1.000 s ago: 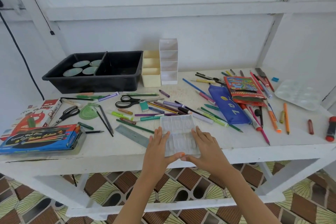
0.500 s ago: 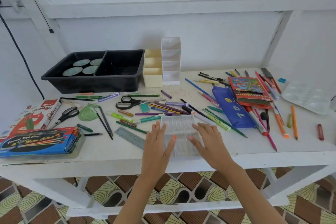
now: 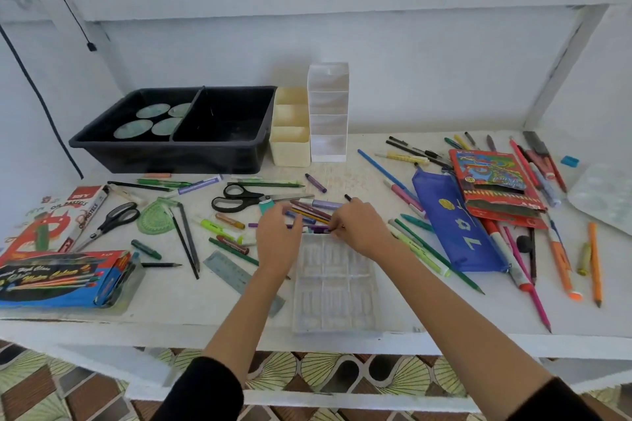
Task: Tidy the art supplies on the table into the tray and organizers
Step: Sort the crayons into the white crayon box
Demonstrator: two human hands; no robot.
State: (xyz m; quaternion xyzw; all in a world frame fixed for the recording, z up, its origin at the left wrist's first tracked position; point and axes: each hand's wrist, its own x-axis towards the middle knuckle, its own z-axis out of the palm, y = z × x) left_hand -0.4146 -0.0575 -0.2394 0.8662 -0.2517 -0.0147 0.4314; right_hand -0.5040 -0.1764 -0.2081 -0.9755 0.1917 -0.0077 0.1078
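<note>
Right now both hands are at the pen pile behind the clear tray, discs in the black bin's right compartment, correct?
No: the head view shows the discs in the left compartment of the black bin. The left hand and right hand are at the pen pile behind the clear tray.

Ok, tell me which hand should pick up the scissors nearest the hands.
Left. The left hand is right beside the scissors, its fingers loosely curved and apparently free. The right hand is farther away, with its fingers curled into the pens.
</note>
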